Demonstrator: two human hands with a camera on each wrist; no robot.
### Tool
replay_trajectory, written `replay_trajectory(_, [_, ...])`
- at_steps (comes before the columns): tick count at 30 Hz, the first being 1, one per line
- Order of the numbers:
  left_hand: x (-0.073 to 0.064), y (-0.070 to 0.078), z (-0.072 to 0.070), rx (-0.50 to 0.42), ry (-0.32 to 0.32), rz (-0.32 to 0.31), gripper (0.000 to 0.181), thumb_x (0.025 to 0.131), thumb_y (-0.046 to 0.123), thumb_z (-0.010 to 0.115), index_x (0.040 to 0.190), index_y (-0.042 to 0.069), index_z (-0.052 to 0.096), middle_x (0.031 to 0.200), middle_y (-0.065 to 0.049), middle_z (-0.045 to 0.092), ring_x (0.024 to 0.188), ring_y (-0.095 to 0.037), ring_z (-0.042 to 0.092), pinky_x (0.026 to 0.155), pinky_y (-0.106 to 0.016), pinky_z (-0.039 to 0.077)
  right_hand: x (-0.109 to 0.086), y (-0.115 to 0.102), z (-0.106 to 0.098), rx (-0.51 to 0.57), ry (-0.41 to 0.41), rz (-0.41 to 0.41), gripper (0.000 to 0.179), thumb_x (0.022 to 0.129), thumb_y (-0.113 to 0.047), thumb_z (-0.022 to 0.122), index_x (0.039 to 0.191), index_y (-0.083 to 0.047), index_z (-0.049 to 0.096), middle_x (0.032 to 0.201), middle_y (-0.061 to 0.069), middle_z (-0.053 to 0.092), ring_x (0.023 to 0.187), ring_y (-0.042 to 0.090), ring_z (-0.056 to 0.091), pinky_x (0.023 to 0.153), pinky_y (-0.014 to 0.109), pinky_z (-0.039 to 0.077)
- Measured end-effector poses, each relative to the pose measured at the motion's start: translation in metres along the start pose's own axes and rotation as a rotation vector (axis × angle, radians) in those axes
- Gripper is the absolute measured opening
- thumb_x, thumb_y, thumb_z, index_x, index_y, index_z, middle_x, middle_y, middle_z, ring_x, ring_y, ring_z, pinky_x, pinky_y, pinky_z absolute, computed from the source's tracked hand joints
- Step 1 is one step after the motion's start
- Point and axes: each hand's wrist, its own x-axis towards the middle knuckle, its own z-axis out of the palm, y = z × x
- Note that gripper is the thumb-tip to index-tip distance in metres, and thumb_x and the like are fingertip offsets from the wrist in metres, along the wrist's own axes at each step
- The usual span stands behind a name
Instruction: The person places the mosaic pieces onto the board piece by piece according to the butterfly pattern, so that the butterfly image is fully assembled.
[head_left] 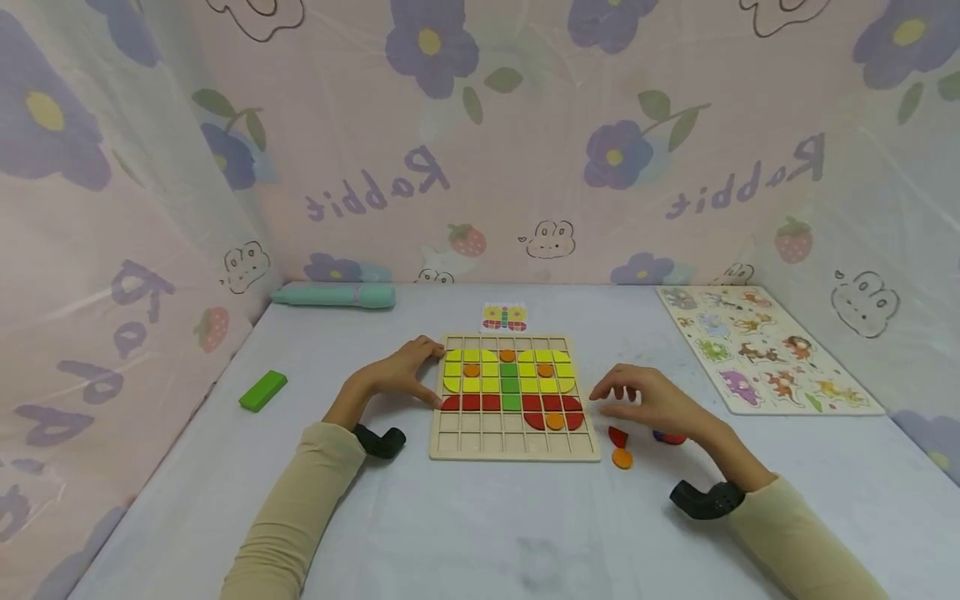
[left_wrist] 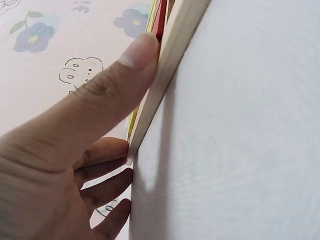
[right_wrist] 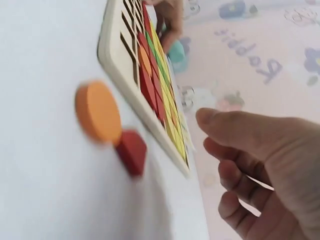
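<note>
A wooden grid board (head_left: pixel 517 447) lies flat, set with yellow, green, red and orange pieces in a butterfly-like pattern. Along its left edge my left hand (head_left: pixel 396 372) spreads, thumb at the rim beside a red piece (left_wrist: pixel 159 20) and the other fingers farther back. Just off the right edge hovers my right hand (head_left: pixel 647 398), fingers loosely bent and nothing between thumb and fingertips. Below it on the table are a red quarter-round piece (head_left: pixel 618 437) and an orange disc (head_left: pixel 622 458). More red and blue pieces (head_left: pixel 670 437) show partly from under the right wrist.
A small picture card (head_left: pixel 505 317) with a butterfly pattern lies behind the board. On the left are a green block (head_left: pixel 263 391) and a teal pen-shaped case (head_left: pixel 333 295). An animal puzzle board (head_left: pixel 772 350) lies at the back right. Patterned curtains enclose the table.
</note>
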Motion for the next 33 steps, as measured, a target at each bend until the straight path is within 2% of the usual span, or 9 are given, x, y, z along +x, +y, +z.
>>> replay_trajectory(7, [-0.002,0.000,-0.001,0.005,0.003,-0.014,0.087,0.069,0.037,0.082,0.137,0.004,0.039,0.138,-0.011,0.037,0.132,-0.028,0.028,0.112,-0.045,0.022,-0.046,0.012,-0.026,-0.034,0.041,0.051,0.021,0.079,-0.008,0.073,0.097,-0.017,0.067,0.089,-0.006,0.063,0.073,0.005,0.048,0.058,0.020,0.042])
replay_trajectory(12, [-0.002,-0.001,-0.001,0.015,0.003,0.000,0.087,0.069,0.038,0.082,0.137,0.002,0.039,0.137,-0.013,0.037,0.130,-0.029,0.030,0.111,-0.047,0.023,-0.061,0.014,-0.026,-0.138,0.038,0.129,0.020,0.075,-0.021,0.078,0.091,-0.017,0.066,0.078,-0.010,0.057,0.069,0.005,0.047,0.056,0.020,0.040])
replay_trajectory(16, [-0.002,-0.001,-0.001,0.016,0.006,0.018,0.087,0.069,0.038,0.081,0.136,0.002,0.040,0.136,-0.014,0.038,0.130,-0.030,0.030,0.111,-0.047,0.024,-0.063,0.014,-0.023,-0.198,0.014,0.155,0.024,0.072,-0.028,0.080,0.086,-0.017,0.063,0.071,-0.012,0.051,0.065,0.004,0.046,0.056,0.019,0.040])
replay_trajectory(23, [-0.001,0.000,-0.001,0.008,0.009,0.034,0.085,0.070,0.037,0.081,0.135,0.001,0.040,0.136,-0.014,0.038,0.130,-0.030,0.031,0.111,-0.047,0.024,-0.059,0.012,-0.021,-0.172,-0.043,0.130,0.018,0.077,-0.016,0.076,0.087,-0.015,0.063,0.074,-0.015,0.054,0.066,0.001,0.047,0.056,0.020,0.043])
replay_trajectory(29, [-0.001,0.000,-0.001,-0.003,0.010,0.034,0.085,0.069,0.036,0.082,0.135,0.001,0.041,0.136,-0.014,0.038,0.130,-0.030,0.030,0.111,-0.047,0.023,-0.053,0.017,-0.015,-0.151,-0.023,0.058,0.023,0.076,-0.002,0.072,0.094,-0.012,0.065,0.081,-0.009,0.059,0.069,0.002,0.048,0.058,0.021,0.044])
replay_trajectory(33, [-0.001,0.000,-0.001,-0.003,0.006,0.031,0.084,0.069,0.037,0.082,0.135,0.001,0.041,0.136,-0.014,0.038,0.130,-0.030,0.030,0.111,-0.047,0.023,-0.047,0.015,-0.011,-0.152,-0.018,0.059,0.025,0.076,-0.001,0.072,0.098,-0.011,0.065,0.086,-0.008,0.060,0.072,0.004,0.049,0.060,0.021,0.045])
